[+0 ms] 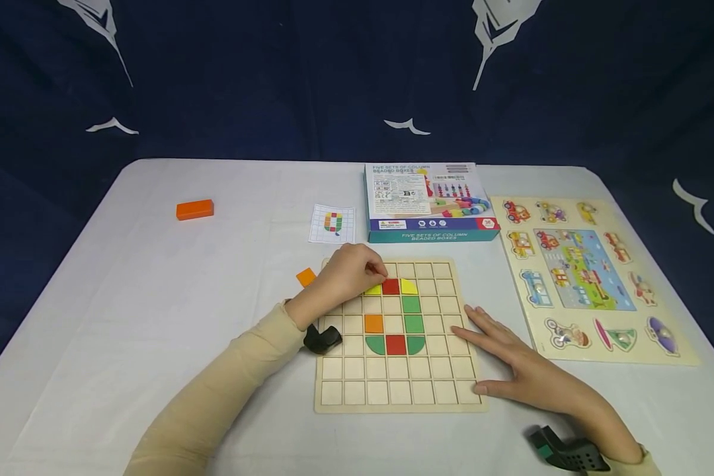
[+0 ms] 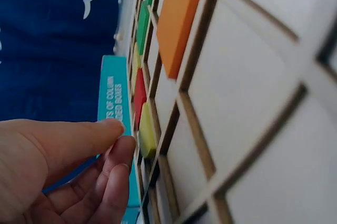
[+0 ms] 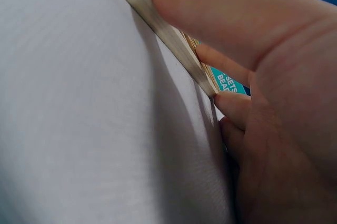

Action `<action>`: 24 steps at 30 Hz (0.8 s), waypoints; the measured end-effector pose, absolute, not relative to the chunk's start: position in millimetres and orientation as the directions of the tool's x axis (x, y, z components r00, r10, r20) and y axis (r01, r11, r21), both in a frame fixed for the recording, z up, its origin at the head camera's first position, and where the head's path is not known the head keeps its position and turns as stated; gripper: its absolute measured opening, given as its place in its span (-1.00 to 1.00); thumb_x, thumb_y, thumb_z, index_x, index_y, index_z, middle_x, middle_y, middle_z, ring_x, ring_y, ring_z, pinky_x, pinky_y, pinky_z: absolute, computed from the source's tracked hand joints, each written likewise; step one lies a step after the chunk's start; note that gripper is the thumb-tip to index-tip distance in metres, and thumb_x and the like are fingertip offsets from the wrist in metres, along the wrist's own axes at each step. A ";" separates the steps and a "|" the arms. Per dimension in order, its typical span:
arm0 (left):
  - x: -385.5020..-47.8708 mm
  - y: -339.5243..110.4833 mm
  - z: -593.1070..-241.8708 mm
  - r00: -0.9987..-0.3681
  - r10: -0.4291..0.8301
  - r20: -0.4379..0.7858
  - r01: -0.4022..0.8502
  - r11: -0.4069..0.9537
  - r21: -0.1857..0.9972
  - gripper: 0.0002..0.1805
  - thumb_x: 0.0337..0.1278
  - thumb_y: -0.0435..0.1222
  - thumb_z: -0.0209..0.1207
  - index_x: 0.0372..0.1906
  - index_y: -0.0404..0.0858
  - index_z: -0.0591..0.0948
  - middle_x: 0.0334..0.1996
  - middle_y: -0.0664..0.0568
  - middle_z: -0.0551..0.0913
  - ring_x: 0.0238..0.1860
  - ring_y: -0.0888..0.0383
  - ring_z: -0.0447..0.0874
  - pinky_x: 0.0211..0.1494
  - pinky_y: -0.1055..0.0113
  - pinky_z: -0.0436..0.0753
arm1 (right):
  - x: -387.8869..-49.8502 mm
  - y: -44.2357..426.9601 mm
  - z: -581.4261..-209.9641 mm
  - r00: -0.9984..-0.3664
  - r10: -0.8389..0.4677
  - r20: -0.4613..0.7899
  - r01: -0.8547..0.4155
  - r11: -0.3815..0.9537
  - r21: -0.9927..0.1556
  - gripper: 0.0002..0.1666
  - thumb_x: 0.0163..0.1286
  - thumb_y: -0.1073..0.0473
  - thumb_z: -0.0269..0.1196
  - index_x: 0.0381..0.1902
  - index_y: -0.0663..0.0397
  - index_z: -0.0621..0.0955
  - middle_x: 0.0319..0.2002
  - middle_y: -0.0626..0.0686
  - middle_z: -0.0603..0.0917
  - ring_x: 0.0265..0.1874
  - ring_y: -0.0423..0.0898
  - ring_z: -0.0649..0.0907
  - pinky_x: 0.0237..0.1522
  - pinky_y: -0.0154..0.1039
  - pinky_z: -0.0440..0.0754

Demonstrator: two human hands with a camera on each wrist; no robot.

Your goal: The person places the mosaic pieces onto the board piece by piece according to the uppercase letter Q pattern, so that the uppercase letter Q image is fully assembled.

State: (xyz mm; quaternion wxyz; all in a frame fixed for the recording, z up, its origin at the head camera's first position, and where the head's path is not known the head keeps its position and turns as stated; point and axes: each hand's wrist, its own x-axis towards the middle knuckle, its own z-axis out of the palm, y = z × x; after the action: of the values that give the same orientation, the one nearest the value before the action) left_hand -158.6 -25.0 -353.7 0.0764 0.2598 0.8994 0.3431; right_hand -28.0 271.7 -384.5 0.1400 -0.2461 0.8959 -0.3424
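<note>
A wooden grid board (image 1: 387, 393) lies on the table with colored tiles on it. My left hand (image 1: 348, 271) hovers at its upper left, beside a yellow tile (image 2: 148, 132); thumb and index fingertips meet with no tile visible between them. Right of that tile are a red tile (image 1: 391, 286) and another yellow tile (image 1: 408, 286). Lower down are green square tiles (image 1: 413, 324), an orange tile (image 1: 373, 323), a lower red tile (image 1: 395, 344) and two rounded green tiles (image 1: 416, 344). My right hand (image 1: 520, 370) touches the board's right edge, fingers spread.
Beyond the board lie a pattern card (image 1: 332, 224) and a boxed bead set (image 1: 431, 205). A picture puzzle board (image 1: 589, 334) covers the right side. One loose orange piece (image 1: 305, 277) is by my left wrist; an orange block (image 1: 194, 209) sits far left.
</note>
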 end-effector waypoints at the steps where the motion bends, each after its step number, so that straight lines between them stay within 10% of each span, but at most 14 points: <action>1: -158.5 -27.2 -352.7 -0.857 0.513 0.053 0.412 0.620 0.668 -0.94 0.05 -0.39 0.28 -0.43 -0.21 0.74 -0.48 0.14 0.63 -0.42 0.24 0.51 -0.32 0.43 0.48 | -28.0 271.8 -384.8 -0.840 -0.536 -0.082 -0.344 0.644 -0.683 -0.05 0.06 -0.15 0.37 0.40 -0.27 0.26 0.46 -0.05 -0.05 0.41 -0.09 -0.11 0.16 -0.55 -0.14; 24: -159.3 -157.4 -366.2 -0.892 0.450 -0.043 0.207 0.490 0.847 -0.66 -0.02 -0.37 0.34 -0.07 -0.36 0.64 -0.24 -0.04 0.61 -0.23 0.08 0.50 -0.12 0.32 0.52 | -29.9 272.5 -386.4 -0.827 -0.560 -0.045 -0.378 0.614 -0.693 -0.05 0.06 -0.13 0.37 0.40 -0.19 0.26 0.46 0.00 -0.05 0.41 -0.10 -0.12 0.15 -0.63 -0.14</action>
State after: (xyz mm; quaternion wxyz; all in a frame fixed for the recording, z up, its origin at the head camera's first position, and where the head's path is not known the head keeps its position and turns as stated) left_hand -159.3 -157.4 -366.2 0.1303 0.1925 0.8533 0.4667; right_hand -29.9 272.5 -386.4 0.1298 -0.2639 0.8888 -0.3514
